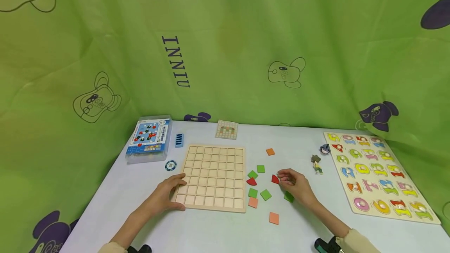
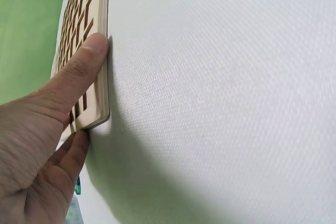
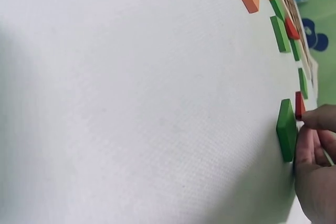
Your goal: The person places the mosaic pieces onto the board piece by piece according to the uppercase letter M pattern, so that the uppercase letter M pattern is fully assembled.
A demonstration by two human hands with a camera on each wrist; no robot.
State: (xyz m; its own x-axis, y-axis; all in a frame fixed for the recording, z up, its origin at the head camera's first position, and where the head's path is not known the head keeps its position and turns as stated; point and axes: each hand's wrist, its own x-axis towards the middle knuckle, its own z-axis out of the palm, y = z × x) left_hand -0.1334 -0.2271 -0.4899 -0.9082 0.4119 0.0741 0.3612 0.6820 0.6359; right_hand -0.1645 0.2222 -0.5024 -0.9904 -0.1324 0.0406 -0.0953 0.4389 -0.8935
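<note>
Wooden grid board (image 1: 213, 177) is steadied at its near left corner by the left hand (image 1: 165, 196), whose thumb is laid along the board's edge while the fingers (image 2: 73, 153) are tucked against the corner, curled round it. A red tile (image 1: 275, 179) is pinched at the fingertips of the right hand (image 1: 297, 186), just right of the board. A green tile (image 1: 289, 196) lies on the white table (image 1: 197, 229) touching that hand's underside. More green tiles (image 1: 265, 195) and orange tiles (image 1: 274, 218) are scattered between the two hands. A number puzzle (image 1: 377, 173) lies well to the right.
</note>
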